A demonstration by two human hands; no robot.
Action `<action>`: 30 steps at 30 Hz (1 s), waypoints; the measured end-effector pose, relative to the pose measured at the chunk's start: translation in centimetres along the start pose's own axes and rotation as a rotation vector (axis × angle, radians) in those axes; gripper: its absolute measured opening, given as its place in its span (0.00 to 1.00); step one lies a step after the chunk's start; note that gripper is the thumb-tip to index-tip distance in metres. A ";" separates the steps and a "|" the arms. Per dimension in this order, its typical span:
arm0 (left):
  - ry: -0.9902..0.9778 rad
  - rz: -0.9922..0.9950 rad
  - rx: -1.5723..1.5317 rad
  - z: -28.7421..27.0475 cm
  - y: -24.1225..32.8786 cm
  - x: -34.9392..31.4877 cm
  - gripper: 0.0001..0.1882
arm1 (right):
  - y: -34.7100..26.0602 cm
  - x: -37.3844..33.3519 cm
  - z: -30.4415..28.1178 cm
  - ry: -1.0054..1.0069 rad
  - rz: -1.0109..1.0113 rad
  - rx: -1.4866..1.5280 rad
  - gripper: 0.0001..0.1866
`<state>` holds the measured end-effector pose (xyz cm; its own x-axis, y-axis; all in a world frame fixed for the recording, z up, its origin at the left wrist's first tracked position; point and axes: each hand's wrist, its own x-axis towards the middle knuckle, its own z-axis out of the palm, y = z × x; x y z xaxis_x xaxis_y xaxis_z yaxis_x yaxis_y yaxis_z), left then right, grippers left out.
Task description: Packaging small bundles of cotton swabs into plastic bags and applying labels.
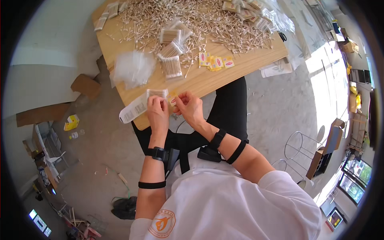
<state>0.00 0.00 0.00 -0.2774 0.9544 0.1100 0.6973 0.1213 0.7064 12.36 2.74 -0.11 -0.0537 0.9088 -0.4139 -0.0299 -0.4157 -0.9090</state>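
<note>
Near the close corner of the wooden table (200,86), my left hand (158,114) is closed on a small clear-wrapped pack of cotton swabs (157,93). My right hand (190,107), just beside it, pinches a small yellow-and-white card (172,99). A white printed strip (134,109) lies to the left of my left hand. Beyond the hands are several bundled swab packs (173,67) and a stack of clear plastic bags (134,69). More yellow cards (216,61) lie spread along the table's right side.
A big heap of loose cotton swabs (192,24) covers the far part of the table, with finished-looking packs (248,12) at far right. On the floor are a brown cardboard box (86,86) at left and a metal wire frame (298,146) at right.
</note>
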 end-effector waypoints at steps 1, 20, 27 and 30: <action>0.022 0.023 0.013 0.1 0.2 0.0 0.04 | -0.2 -0.2 0.2 -0.002 -0.008 0.008 0.07; 0.014 0.011 0.088 0.0 0.5 -0.1 0.08 | 1.9 0.4 1.1 0.002 -0.127 -0.131 0.10; -0.033 0.000 0.063 -0.2 0.5 0.0 0.16 | 2.4 1.1 0.6 -0.145 -0.145 -0.203 0.13; -0.052 0.005 0.015 -0.5 0.8 0.0 0.17 | 1.6 1.8 0.1 -0.034 -0.253 -0.228 0.12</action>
<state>0.24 -0.01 0.92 -0.2397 0.9678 0.0768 0.7085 0.1203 0.6954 12.08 3.67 -2.33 -0.1069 0.9786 -0.1759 0.1774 -0.1553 -0.9718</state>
